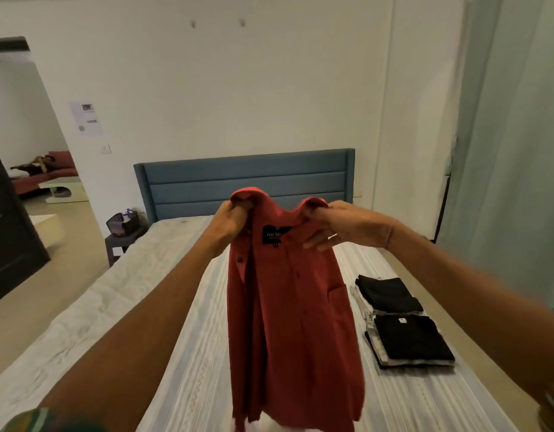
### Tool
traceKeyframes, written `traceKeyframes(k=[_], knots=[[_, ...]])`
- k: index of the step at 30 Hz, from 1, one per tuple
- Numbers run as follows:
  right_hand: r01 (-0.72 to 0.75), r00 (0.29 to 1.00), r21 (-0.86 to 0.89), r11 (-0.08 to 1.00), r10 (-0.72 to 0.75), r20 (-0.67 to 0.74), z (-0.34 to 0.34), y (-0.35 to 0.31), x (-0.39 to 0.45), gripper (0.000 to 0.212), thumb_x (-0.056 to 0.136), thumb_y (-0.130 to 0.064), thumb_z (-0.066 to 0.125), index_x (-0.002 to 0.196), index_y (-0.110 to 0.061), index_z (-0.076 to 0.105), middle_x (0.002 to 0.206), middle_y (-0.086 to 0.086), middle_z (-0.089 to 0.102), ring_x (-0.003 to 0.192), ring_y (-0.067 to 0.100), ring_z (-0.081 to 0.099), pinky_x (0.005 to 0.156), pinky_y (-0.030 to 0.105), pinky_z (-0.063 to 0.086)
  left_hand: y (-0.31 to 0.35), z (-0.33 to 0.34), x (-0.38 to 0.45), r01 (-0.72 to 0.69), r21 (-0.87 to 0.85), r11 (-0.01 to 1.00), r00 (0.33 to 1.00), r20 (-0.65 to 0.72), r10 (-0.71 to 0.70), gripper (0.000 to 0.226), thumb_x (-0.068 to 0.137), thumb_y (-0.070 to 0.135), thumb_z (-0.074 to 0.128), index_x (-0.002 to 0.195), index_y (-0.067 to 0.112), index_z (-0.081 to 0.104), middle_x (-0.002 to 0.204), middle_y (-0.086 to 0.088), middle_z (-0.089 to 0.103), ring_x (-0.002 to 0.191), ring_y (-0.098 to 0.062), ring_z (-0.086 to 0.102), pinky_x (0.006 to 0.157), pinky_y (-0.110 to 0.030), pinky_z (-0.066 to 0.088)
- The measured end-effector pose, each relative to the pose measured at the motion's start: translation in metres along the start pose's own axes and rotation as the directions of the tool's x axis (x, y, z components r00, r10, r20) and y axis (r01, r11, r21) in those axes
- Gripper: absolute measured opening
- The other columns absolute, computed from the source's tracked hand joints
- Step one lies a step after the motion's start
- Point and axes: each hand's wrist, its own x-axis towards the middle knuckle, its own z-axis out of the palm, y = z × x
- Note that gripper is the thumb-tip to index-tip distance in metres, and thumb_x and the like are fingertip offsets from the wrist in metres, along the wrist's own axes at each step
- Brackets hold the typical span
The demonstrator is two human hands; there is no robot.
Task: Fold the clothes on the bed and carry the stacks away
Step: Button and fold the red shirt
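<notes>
A red button-up shirt (288, 322) hangs upright in the air above the bed (182, 353), collar at the top with a black label showing. My left hand (227, 227) grips the shirt's left shoulder at the collar. My right hand (338, 226) pinches the right shoulder, thumb behind and fingers in front. On the right side of the bed lie two stacks of folded clothes: a far stack (389, 294) topped with black cloth and a nearer stack (413, 342) topped with a black shirt.
A blue padded headboard (244, 182) stands against the white wall. A dark side table with a basket (124, 227) sits left of the bed. An open doorway at far left leads to another room. A pale curtain (512, 151) hangs at right.
</notes>
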Motion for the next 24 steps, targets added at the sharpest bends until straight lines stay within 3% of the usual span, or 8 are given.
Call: traceKeyframes(k=[3, 5, 8, 11, 14, 18, 21, 24], knots=[[0.158, 0.973, -0.223, 0.962, -0.113, 0.201, -0.013, 0.008, -0.013, 0.034, 0.092, -0.007, 0.072, 0.125, -0.009, 0.066, 0.119, 0.005, 0.074, 0.111, 0.021, 0.070, 0.097, 0.035, 0.057, 0.006, 0.001, -0.004, -0.114, 0.237, 0.965, 0.994, 0.029, 0.110, 0.033, 0.101, 0.033, 0.054, 0.080, 0.010, 0.065, 0.073, -0.003, 0.061, 0.066, -0.016, 0.057, 0.065, -0.031, 0.045], [0.141, 0.990, -0.452, 0.881, -0.124, 0.067, -0.012, 0.010, -0.016, 0.026, 0.089, 0.000, 0.072, 0.109, -0.016, 0.070, 0.105, 0.002, 0.077, 0.096, 0.018, 0.074, 0.090, 0.037, 0.060, 0.006, -0.004, -0.005, -0.191, 0.390, 0.901, 0.980, 0.124, 0.154, 0.035, 0.090, 0.041, 0.064, 0.070, 0.012, 0.064, 0.071, -0.004, 0.060, 0.064, -0.016, 0.054, 0.065, -0.031, 0.042], [0.028, 0.932, -0.791, 0.611, -0.302, -0.200, -0.011, 0.012, -0.017, 0.013, 0.091, -0.012, 0.072, 0.100, -0.021, 0.074, 0.088, 0.001, 0.077, 0.072, 0.016, 0.073, 0.081, 0.042, 0.062, 0.011, -0.007, -0.014, -0.252, 0.503, 0.827, 0.951, 0.288, 0.114, 0.035, 0.075, 0.042, 0.054, 0.068, 0.009, 0.066, 0.094, -0.018, 0.062, 0.083, -0.022, 0.056, 0.071, -0.029, 0.042], [-0.052, 0.841, -0.882, 0.469, -0.455, -0.292, -0.015, 0.023, -0.023, 0.017, 0.095, -0.030, 0.069, 0.109, -0.025, 0.077, 0.091, 0.000, 0.074, 0.081, 0.020, 0.062, 0.076, 0.038, 0.057, 0.013, -0.013, -0.016, -0.268, 0.570, 0.777, 0.919, 0.392, 0.030, 0.044, 0.066, 0.056, 0.047, 0.070, 0.015, 0.061, 0.112, -0.016, 0.050, 0.104, -0.027, 0.050, 0.089, -0.036, 0.044], [0.160, 0.823, -0.797, 0.582, -0.524, -0.218, -0.020, 0.039, -0.025, 0.014, 0.095, -0.026, 0.069, 0.105, -0.018, 0.073, 0.097, 0.002, 0.058, 0.097, 0.019, 0.046, 0.083, 0.037, 0.047, 0.009, -0.020, -0.016, -0.372, 0.704, 0.605, 0.882, 0.472, -0.006, 0.048, 0.068, 0.059, 0.049, 0.096, 0.023, 0.064, 0.111, -0.006, 0.041, 0.107, -0.022, 0.042, 0.099, -0.045, 0.043], [0.350, 0.899, -0.302, 0.887, -0.409, -0.160, -0.013, 0.049, -0.038, 0.021, 0.099, -0.018, 0.062, 0.118, -0.027, 0.062, 0.116, 0.000, 0.065, 0.109, 0.017, 0.064, 0.092, 0.027, 0.056, 0.004, -0.018, -0.023, -0.540, 0.749, 0.383, 0.841, 0.498, 0.211, 0.067, 0.086, 0.033, 0.067, 0.148, 0.034, 0.041, 0.111, -0.003, 0.040, 0.104, -0.022, 0.046, 0.089, -0.035, 0.046], [0.342, 0.929, -0.018, 0.939, -0.342, -0.142, -0.002, 0.047, -0.048, 0.021, 0.098, -0.014, 0.061, 0.117, -0.023, 0.064, 0.110, 0.005, 0.070, 0.106, 0.018, 0.069, 0.090, 0.029, 0.058, 0.004, -0.011, -0.033, -0.467, 0.842, 0.270, 0.832, 0.314, 0.458, 0.066, 0.085, 0.048, 0.069, 0.140, 0.035, 0.036, 0.108, -0.003, 0.057, 0.095, -0.028, 0.062, 0.070, -0.038, 0.050], [0.387, 0.900, -0.107, 0.916, -0.400, -0.173, 0.001, 0.046, -0.047, 0.027, 0.093, -0.014, 0.067, 0.119, -0.022, 0.066, 0.108, -0.002, 0.069, 0.103, 0.012, 0.069, 0.090, 0.029, 0.059, 0.004, -0.004, -0.038, -0.320, 0.893, 0.315, 0.812, 0.088, 0.577, 0.073, 0.078, 0.066, 0.070, 0.125, 0.022, 0.037, 0.064, 0.001, 0.053, 0.052, -0.023, 0.052, 0.052, -0.031, 0.040]])
